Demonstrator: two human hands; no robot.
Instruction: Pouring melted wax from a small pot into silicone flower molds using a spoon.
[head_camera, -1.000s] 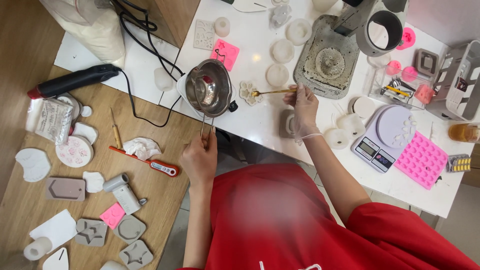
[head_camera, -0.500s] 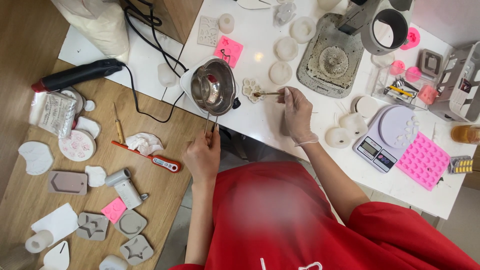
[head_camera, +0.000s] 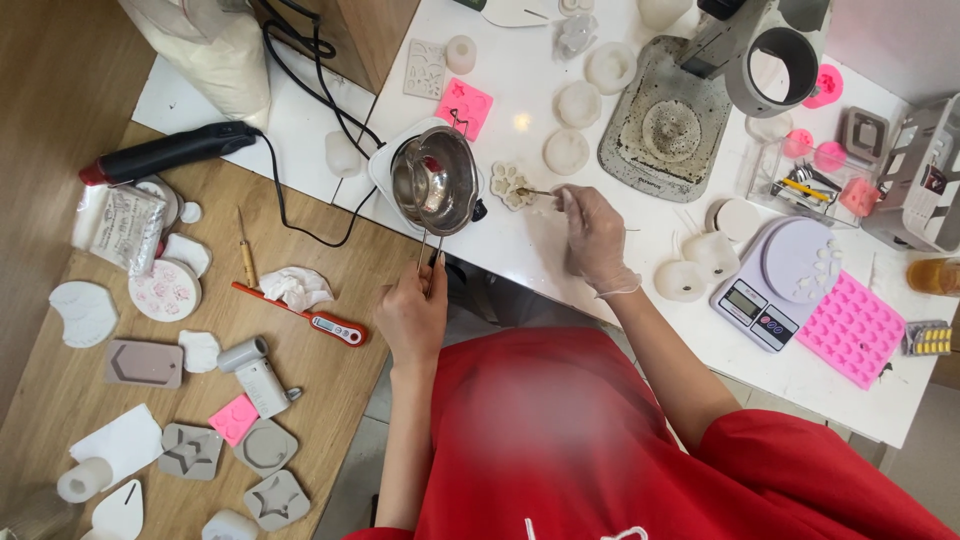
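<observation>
Shifted right hand (head_camera: 592, 232) nearer flower mould (head_camera: 511, 185) on white bench (head_camera: 560, 262), pinching stick; left hand (head_camera: 412, 315) clenched on pot (head_camera: 436, 180) handle, risked spilling wax if tipped.

A home craft workshop for candle or soap casting: silicone moulds (head_camera: 850, 325) at three o'clock, a digital scale (head_camera: 775, 285) beside them, a metal melting pot (head_camera: 435, 180) centre, cast pieces across the wooden table (head_camera: 330, 400) at nine.

Single head-worn view, looking steeply down, near the white table (head_camera: 560, 260)
</observation>
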